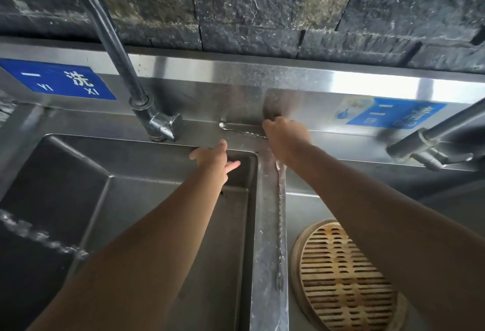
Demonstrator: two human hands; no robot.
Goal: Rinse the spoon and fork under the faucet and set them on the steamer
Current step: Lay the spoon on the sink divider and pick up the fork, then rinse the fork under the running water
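A thin metal spoon (236, 129) lies on the sink's back ledge with its small bowl pointing left. Its handle end disappears under my right hand (284, 135), whose fingers are curled down onto it. My left hand (214, 158) rests at the back rim of the left basin, fingers apart and holding nothing. A long utensil with a twisted handle, apparently the fork (279, 225), lies lengthwise on the wet divider between the basins. The round bamboo steamer (341, 278) sits in the right basin, partly under my right forearm. The left faucet (157, 126) stands just left of the spoon; no water runs.
The deep steel left basin (131, 199) lies below my left arm. A second faucet (430, 149) juts in at the right. Blue labels (60, 78) are stuck on the steel backsplash, with a dark stone wall (262, 2) behind.
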